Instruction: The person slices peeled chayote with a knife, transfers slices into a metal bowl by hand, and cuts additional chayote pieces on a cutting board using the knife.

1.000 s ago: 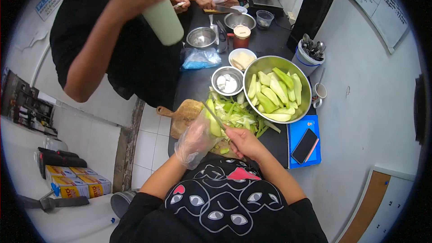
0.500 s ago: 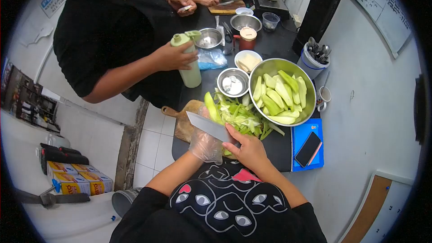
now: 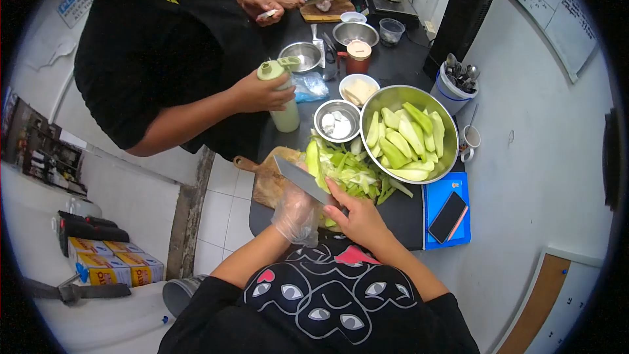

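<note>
My left hand (image 3: 296,213), in a clear plastic glove, grips a long pale green fruit or vegetable piece (image 3: 314,159); the blade hides part of its fingers. My right hand (image 3: 360,218) is closed around a broad-bladed knife (image 3: 300,178), whose blade lies across in front of the gloved hand, close to the piece. Beneath both hands is a wooden cutting board (image 3: 267,187) with its handle to the left. Green peelings (image 3: 354,174) are heaped on and beside it. A large steel bowl (image 3: 451,160) holds several peeled pale green pieces (image 3: 409,134).
Beyond the peelings stand a small bowl of white pieces (image 3: 337,124) and a white bowl (image 3: 359,90). A phone (image 3: 449,216) lies on a blue folder (image 3: 436,187) at right. Across the table, a co-worker's hand (image 3: 262,92) holds a green bottle (image 3: 286,115); another person cuts on a board (image 3: 337,8).
The green piece stands more upright and the knife blade is tilted more steeply against it. The co-worker's bottle has moved slightly right and down. The view has shifted a little.
</note>
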A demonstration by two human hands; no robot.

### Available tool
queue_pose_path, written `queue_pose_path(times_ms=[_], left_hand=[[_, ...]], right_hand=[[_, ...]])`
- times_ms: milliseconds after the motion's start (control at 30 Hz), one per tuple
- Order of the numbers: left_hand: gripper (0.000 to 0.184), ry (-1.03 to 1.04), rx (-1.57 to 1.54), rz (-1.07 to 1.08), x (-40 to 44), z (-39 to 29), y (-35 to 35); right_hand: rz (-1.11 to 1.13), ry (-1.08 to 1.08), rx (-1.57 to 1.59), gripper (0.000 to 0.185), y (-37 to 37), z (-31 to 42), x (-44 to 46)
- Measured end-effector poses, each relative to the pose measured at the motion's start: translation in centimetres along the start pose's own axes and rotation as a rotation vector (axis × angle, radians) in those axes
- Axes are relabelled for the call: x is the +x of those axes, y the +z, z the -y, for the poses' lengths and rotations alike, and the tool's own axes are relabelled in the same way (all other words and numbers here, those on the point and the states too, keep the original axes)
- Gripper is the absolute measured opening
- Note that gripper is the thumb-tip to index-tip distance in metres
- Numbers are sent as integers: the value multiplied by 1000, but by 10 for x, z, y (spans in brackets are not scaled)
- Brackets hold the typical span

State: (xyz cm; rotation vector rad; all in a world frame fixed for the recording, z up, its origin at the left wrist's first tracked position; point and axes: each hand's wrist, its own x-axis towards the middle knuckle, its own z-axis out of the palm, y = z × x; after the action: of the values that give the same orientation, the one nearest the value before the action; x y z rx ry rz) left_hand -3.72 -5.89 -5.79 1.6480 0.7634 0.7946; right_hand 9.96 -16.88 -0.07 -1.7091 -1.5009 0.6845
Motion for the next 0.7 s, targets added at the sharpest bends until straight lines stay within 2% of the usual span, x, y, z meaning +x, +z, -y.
queue_pose_path(times_ms=[33, 100, 200, 233, 300, 333, 400, 467, 500, 600, 667, 700], left_hand=[[37, 105, 96, -28, -1, -11, -1], [35, 61, -73, -45, 1, -15, 0], [33, -268, -679, 12, 6, 2, 7], [35, -294, -760, 40, 5, 5, 7], [37, -265, -679, 105, 5, 3, 5], [37, -207, -518, 139, 4, -1, 0], [34, -183, -359, 120, 1, -16, 3], [32, -251, -363, 19, -2, -40, 18], [33, -209, -336, 25, -3, -43, 19], [36, -145, -248, 46, -4, -41, 13], [37, -183, -187, 60, -2, -27, -3], [33, -113, -230, 30, 2, -36, -6]], right_hand=[[-2, 0, -6, 59, -1, 0, 0], [-9, 7, -20, 60, -3, 0, -2], [3, 49, -63, 62, -5, 6, -1], [-4, 47, -75, 63, -6, 8, -1], [-13, 44, -97, 64, -7, 11, 0], [-29, 32, -89, 64, -5, 10, 0], [-61, 6, -74, 64, -1, 6, 3], [-112, 50, -29, 62, -6, 2, 11], [-137, 72, -5, 61, -8, 1, 13], [-41, 53, 53, 60, -6, 2, 4], [42, 96, 9, 59, -10, 12, -3], [68, 107, -10, 58, -13, 14, -6]])
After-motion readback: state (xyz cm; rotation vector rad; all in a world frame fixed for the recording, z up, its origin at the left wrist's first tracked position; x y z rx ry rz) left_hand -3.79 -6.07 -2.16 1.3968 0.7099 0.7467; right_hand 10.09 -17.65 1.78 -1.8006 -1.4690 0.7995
